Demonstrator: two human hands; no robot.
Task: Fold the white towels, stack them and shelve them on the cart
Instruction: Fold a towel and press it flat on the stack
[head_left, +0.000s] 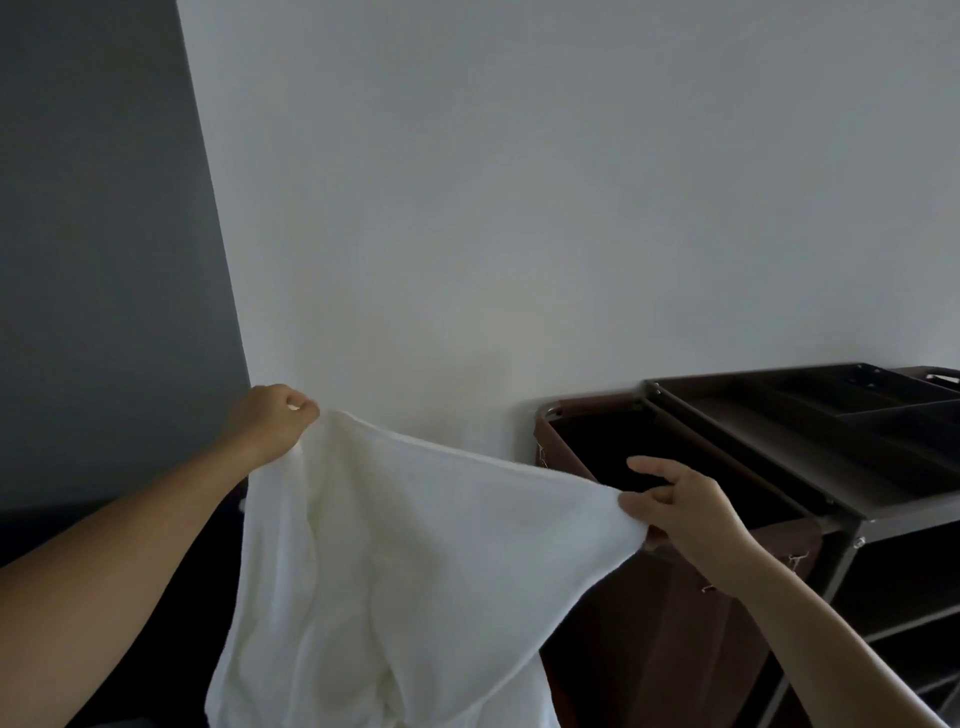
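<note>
Head view: white towel (415, 561) held up, spread in air just left of cart (852, 525). Left hand (272, 423) pinches upper left corner, fingers curled tight. Right hand (685, 506) pinches right corner, above cart's brown laundry bag (660, 639). Towel hangs down, creased. No legible writing, labels or brands on towel or cart.

Arms extended forward; left hand (270, 423) clenched; right hand (680, 506) pinching, lower
</note>
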